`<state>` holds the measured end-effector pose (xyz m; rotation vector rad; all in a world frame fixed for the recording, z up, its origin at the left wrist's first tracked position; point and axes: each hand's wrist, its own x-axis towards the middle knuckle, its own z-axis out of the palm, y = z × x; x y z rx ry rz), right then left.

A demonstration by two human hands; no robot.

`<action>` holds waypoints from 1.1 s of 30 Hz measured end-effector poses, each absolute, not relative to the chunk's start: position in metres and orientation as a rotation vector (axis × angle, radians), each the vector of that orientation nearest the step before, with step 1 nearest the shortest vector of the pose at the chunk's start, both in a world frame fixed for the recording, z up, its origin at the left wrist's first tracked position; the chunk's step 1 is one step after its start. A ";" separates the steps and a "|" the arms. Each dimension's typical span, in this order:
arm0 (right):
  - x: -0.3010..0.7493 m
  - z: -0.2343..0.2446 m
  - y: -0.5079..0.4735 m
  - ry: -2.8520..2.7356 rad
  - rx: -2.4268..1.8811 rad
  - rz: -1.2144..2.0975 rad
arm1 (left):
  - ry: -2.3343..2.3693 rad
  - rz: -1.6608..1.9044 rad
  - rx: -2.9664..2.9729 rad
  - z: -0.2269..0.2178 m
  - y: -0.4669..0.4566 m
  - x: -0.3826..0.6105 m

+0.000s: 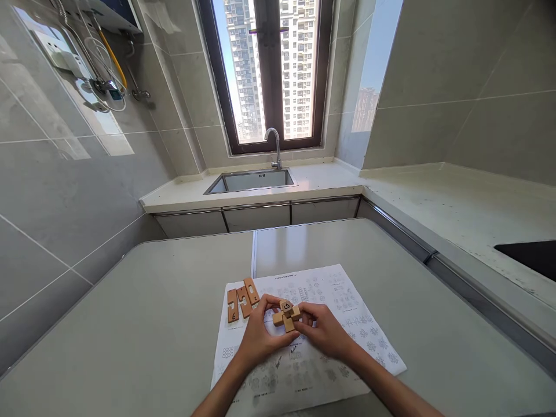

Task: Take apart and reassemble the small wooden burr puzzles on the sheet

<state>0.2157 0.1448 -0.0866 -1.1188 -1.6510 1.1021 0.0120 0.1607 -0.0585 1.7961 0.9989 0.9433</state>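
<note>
Both my hands meet over a printed instruction sheet (343, 301) on the grey table. Between them is a partly built wooden puzzle (286, 315), a small cross of interlocked blocks. My left hand (259, 335) pinches its left side with thumb and fingers. My right hand (325, 331) grips its right side, fingers curled round a block. Three loose wooden puzzle pieces (241, 299) with notches lie side by side on the sheet, just left of my left hand.
The grey table (152, 324) has a seam down its middle. Beyond it, a pale countertop holds a steel sink (252, 180) with a faucet (275, 146) under a window. A counter runs along the right with a black cooktop (530, 256). Tiled wall on the left.
</note>
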 end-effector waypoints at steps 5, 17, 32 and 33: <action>0.215 -0.085 0.143 -1.681 -1.119 1.040 | 1.075 0.983 1.873 -0.061 0.158 0.014; 0.219 -0.076 0.140 -1.672 -1.041 1.025 | 1.059 0.983 1.880 -0.060 0.159 0.012; 0.214 -0.086 0.141 -1.668 -1.047 1.010 | 1.053 0.918 1.924 -0.060 0.163 0.006; 0.214 -0.087 0.141 -1.674 -1.053 1.000 | 1.051 0.912 1.937 -0.060 0.164 0.005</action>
